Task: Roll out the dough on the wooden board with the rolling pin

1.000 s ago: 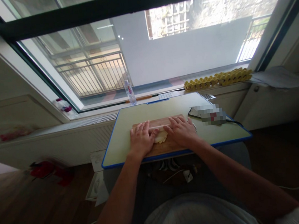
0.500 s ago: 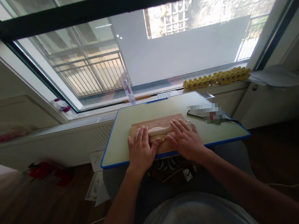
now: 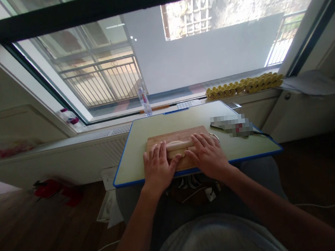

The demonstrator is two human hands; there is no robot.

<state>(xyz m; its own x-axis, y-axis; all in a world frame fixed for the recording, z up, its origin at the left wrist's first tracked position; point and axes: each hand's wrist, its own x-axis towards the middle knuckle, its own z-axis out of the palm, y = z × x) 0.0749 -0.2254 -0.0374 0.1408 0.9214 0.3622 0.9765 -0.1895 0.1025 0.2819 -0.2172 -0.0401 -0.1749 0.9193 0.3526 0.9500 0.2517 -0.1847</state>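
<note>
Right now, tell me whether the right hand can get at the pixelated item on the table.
Probably yes: the pixelated item lies ahead and to the right of the right hand, and nothing seems to block the way. The hand would have to leave the rolling pin first.

Bright dark-framed window, pale radiator below; dark wooden floor

A pale, slender rolling pin is lying crosswise on a brown wooden board, only its middle showing. Pale dough is lying beneath it, a rounded edge peeking out on the far side. The rectangular board is resting flat by the table's near edge.
</note>
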